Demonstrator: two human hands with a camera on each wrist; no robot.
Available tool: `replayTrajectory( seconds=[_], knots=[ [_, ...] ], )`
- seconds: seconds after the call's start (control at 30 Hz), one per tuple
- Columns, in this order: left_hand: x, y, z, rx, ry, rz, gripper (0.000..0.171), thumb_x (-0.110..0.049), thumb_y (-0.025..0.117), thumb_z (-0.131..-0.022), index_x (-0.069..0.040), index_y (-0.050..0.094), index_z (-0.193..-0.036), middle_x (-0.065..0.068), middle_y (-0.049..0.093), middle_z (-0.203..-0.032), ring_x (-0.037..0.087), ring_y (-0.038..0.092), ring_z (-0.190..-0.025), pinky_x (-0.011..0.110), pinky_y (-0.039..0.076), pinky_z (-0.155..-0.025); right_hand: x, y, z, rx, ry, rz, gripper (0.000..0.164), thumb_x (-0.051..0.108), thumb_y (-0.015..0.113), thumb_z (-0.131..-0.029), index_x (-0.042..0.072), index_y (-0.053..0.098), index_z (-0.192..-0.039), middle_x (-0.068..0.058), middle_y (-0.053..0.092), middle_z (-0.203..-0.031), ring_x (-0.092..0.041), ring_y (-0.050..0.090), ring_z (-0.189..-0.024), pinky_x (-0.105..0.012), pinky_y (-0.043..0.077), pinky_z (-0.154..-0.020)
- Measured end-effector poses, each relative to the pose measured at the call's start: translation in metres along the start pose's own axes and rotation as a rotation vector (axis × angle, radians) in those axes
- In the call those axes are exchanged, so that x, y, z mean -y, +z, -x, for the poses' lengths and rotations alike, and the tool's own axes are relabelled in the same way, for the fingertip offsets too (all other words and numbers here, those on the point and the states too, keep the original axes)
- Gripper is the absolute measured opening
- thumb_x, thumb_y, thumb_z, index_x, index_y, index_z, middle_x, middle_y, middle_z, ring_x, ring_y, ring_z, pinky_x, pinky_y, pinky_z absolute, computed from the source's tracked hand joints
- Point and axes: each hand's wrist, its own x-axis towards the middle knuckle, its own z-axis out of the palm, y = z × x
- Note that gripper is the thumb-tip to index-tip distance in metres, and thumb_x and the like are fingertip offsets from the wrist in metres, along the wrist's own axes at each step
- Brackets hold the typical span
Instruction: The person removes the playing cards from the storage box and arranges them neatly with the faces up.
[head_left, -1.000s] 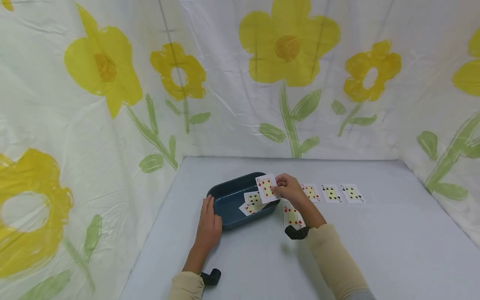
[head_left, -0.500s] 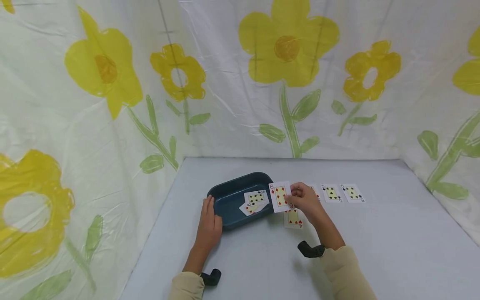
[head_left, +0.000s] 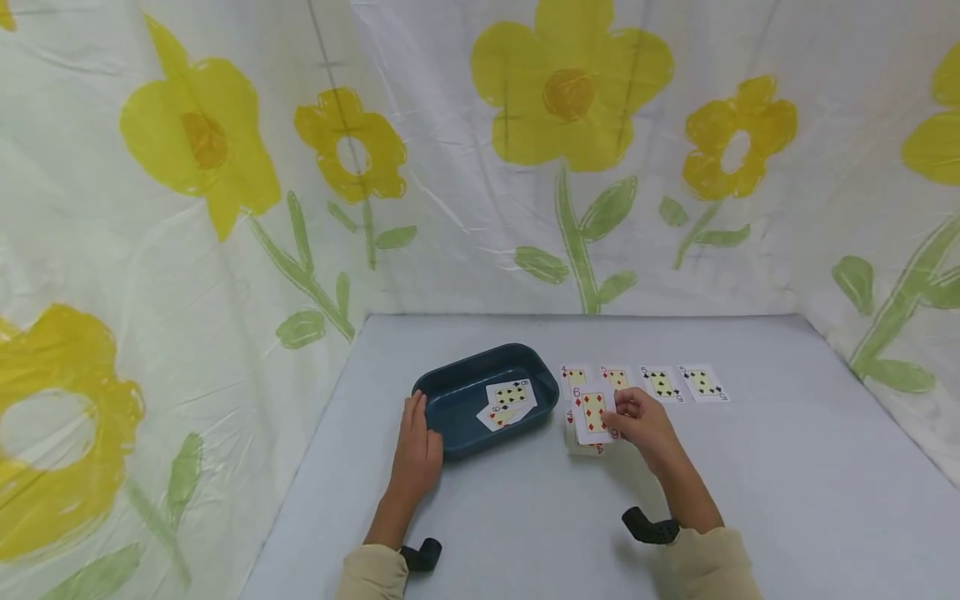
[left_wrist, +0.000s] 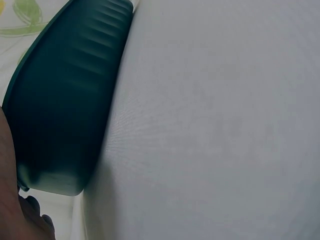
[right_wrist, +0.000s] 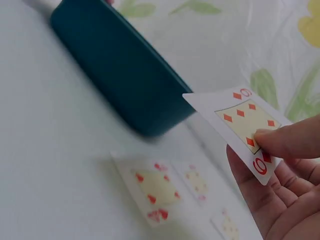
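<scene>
My right hand (head_left: 643, 429) pinches a six of diamonds playing card (head_left: 592, 414) between thumb and fingers, face up. In the right wrist view the six of diamonds (right_wrist: 245, 127) is tilted above the table, the thumb across its face. Below it a four of hearts (head_left: 588, 450) lies on the table, partly covered in the head view. My left hand (head_left: 416, 450) rests against the left end of a dark teal tray (head_left: 457, 371), fingers extended along its rim. Inside the tray lie overlapping cards, a six of spades (head_left: 512, 392) on top.
Behind the right hand runs a row of face-up cards: a four of diamonds (head_left: 573, 377), a five of diamonds (head_left: 617, 378) and two black fives, including the five of spades (head_left: 703, 383). A flowered white curtain (head_left: 450, 250) borders the table (head_left: 525, 533).
My right hand has carried the six of diamonds from over the tray's right end rightward and nearer, to above the four of hearts. The left hand and tray stay in place.
</scene>
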Motion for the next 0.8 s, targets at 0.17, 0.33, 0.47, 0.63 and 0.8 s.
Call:
replayTrajectory(
  seconds=[0.17,0.33,0.47,0.63,0.8],
  knots=[
    [0.002,0.002,0.000,-0.006,0.000,0.004,0.060,0.002,0.040,-0.095,0.010,0.026,-0.152,0.020,0.019,-0.162,0.042,0.014,-0.149,0.056,0.018,-0.117,-0.015,-0.010,0.005,-0.072,0.036,0.103,0.037,0.009,0.070,-0.092,-0.005,0.052,-0.121,-0.011,0.061,-0.099,-0.020,0.054,-0.085,-0.024,0.049,-0.065],
    [0.002,0.002,-0.001,-0.008,0.004,0.008,0.060,0.002,0.040,-0.095,0.010,0.026,-0.153,0.020,0.019,-0.162,0.042,0.014,-0.149,0.056,0.018,-0.117,-0.028,-0.017,0.005,-0.141,0.036,0.215,0.032,0.006,0.068,-0.090,-0.005,0.053,-0.116,-0.015,0.060,-0.098,-0.025,0.054,-0.086,-0.025,0.047,-0.062],
    [0.002,0.002,-0.001,-0.005,-0.001,0.006,0.060,0.002,0.041,-0.096,0.009,0.026,-0.153,0.018,0.019,-0.162,0.041,0.014,-0.149,0.055,0.019,-0.117,-0.036,-0.019,0.005,-0.186,0.011,0.364,0.029,0.006,0.067,-0.089,-0.004,0.052,-0.113,-0.018,0.058,-0.096,-0.028,0.054,-0.085,-0.030,0.046,-0.062],
    [0.001,0.002,-0.001,-0.004,-0.003,0.002,0.060,0.001,0.041,-0.096,0.009,0.026,-0.153,0.018,0.019,-0.163,0.041,0.014,-0.149,0.056,0.019,-0.117,-0.044,-0.016,0.005,-0.239,-0.028,0.533,0.029,0.008,0.065,-0.089,-0.003,0.051,-0.111,-0.017,0.057,-0.091,-0.028,0.054,-0.077,-0.034,0.044,-0.061],
    [0.001,0.001,0.000,-0.005,-0.005,0.001,0.060,0.001,0.041,-0.096,0.009,0.026,-0.153,0.018,0.019,-0.163,0.042,0.014,-0.149,0.056,0.019,-0.116,-0.047,-0.014,0.003,-0.274,-0.040,0.618,0.028,0.008,0.065,-0.086,-0.005,0.051,-0.107,-0.016,0.057,-0.085,-0.026,0.052,-0.072,-0.035,0.042,-0.057]
  ],
)
